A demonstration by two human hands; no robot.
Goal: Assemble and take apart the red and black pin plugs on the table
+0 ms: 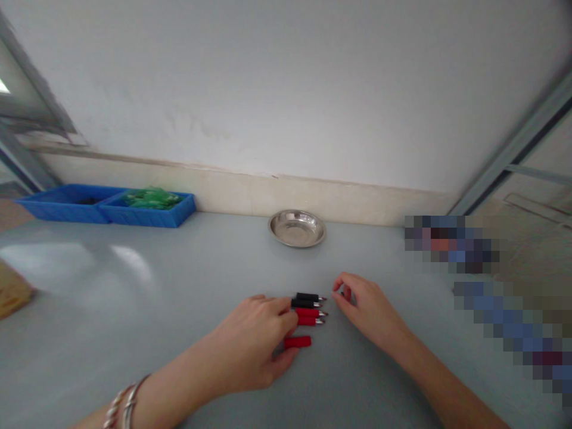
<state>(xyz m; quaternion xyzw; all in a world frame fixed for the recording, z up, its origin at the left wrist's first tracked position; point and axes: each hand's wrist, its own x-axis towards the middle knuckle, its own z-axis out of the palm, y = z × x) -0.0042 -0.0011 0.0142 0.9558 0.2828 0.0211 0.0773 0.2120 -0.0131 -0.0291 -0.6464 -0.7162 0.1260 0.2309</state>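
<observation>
My left hand (257, 339) lies over a row of pens, fingertips on or just above their near ends and the thumb spread away. The row has black pens (308, 297) on the far side and red pens (308, 313) on the near side, silvery tips pointing right. A separate red piece (298, 342), like a pen cap or barrel, lies by my left thumb; its left end is partly hidden. Just right of the tips, my right hand (364, 301) is curled in a pinch. Something small and dark shows between its fingers, too small to name.
A round metal dish (297, 241) stands near the wall behind the pens. Blue trays (147, 218) sit at the back left, one with green plastic-like material (152, 198). A yellowish object (13, 290) is at the left edge. Blurred-out patches cover the right side.
</observation>
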